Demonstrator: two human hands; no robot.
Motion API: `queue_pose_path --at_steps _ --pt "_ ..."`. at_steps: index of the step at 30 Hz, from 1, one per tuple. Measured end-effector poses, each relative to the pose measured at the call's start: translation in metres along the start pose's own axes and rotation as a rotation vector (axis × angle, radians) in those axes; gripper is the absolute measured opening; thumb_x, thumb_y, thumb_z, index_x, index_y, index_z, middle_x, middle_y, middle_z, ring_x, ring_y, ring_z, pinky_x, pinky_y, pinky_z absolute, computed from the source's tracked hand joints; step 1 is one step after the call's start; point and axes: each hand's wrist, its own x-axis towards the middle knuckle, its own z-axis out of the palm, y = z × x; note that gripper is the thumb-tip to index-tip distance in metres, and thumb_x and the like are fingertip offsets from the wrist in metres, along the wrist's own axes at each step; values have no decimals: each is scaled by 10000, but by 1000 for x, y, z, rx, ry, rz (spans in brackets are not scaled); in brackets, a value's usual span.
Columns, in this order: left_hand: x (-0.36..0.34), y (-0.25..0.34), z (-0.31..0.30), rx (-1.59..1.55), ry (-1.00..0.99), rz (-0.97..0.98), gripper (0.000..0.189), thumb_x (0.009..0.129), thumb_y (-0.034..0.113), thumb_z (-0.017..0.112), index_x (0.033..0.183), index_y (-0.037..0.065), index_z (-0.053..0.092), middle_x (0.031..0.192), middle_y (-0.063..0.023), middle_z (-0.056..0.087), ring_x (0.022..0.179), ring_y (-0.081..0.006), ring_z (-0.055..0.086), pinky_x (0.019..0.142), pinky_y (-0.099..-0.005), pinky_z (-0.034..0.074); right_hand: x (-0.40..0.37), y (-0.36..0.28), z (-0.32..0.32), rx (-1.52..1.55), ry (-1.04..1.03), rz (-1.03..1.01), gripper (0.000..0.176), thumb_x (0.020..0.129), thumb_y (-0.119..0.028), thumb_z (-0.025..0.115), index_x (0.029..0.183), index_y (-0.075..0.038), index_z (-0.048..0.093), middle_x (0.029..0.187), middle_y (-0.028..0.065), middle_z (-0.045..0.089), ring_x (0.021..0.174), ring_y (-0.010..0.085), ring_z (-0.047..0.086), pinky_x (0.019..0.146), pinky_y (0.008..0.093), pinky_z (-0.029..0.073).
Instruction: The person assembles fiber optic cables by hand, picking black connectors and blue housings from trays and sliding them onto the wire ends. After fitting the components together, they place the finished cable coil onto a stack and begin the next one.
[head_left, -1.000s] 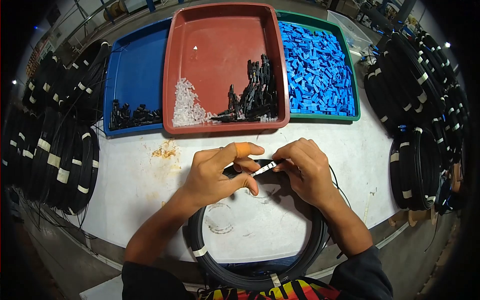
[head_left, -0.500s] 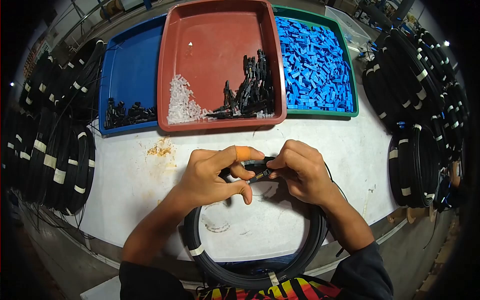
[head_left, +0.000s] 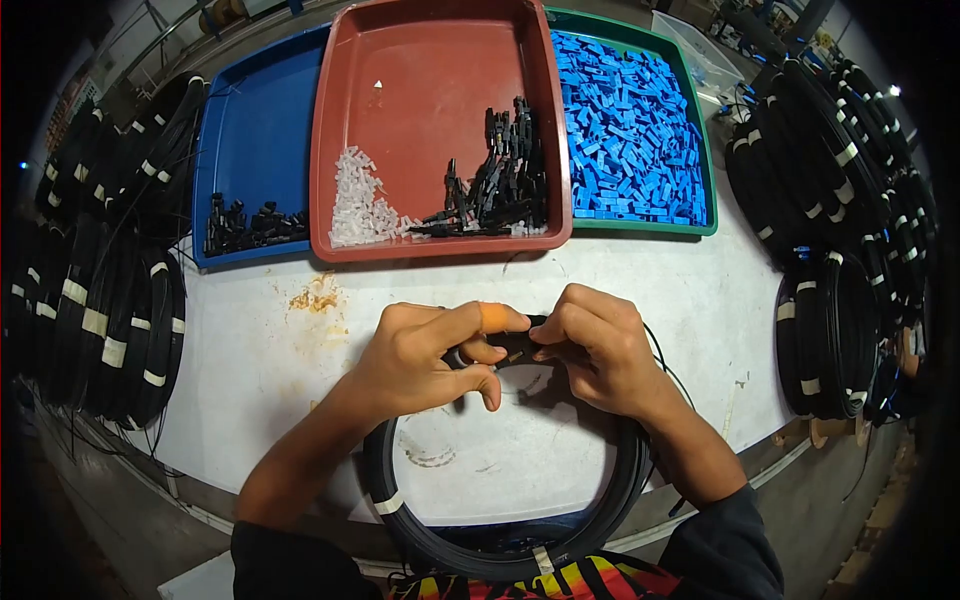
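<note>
Connector (head_left: 516,355): one end hidden by right hand (head_left: 602,350); details too small to tell. Coil (head_left: 378,470): far arc partly covered. Shirt (head_left: 625,578): cut off below.

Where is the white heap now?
In the head view, the white heap lies in the near left corner of the red tray, left of the black parts.

A white-topped worktable (head_left: 235,365), its surface stained, occupies the centre. Behind it, at upper left, a pale wall (head_left: 138,42); at far right, a small bright light (head_left: 893,91).
</note>
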Motion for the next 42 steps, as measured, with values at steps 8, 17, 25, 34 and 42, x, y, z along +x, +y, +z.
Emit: queue_pose_path --at_steps 8,17,25,34,42 --pt "3 4 1 60 -26 65 542 601 149 976 1066 19 731 814 -46 763 763 -99 756 664 -201 585 -1 1 0 13 22 -4 222 650 52 750 807 -25 614 734 97 512 615 294 571 538 394 448" --pt "2 3 0 -9 45 46 508 637 52 918 1106 22 725 752 -71 750 764 -161 775 603 -234 598 -1 0 2 72 31 40 210 653 67 749 790 -17 614 709 97 514 593 293 560 525 391 436" --pt "2 1 1 13 23 64 492 633 74 936 1073 14 724 811 -77 759 763 -135 765 640 -217 597 2 0 0 50 13 27 201 676 83 750 800 -13 625 729 96 554 611 283 593 536 382 457" --pt "1 -1 2 -23 37 53 398 678 8 885 1035 -8 710 818 -81 765 769 -171 777 612 -238 606 0 1 1 75 13 64 192 682 80 750 805 -10 633 739 99 567 635 292 609 550 387 467" --pt "0 -1 2 28 14 28 478 591 59 976 970 -6 693 838 -66 753 754 -114 755 687 -208 594 2 -3 1 52 4 70 185 690 78 754 805 -5 635 749 101 578 655 295 625 566 382 479"
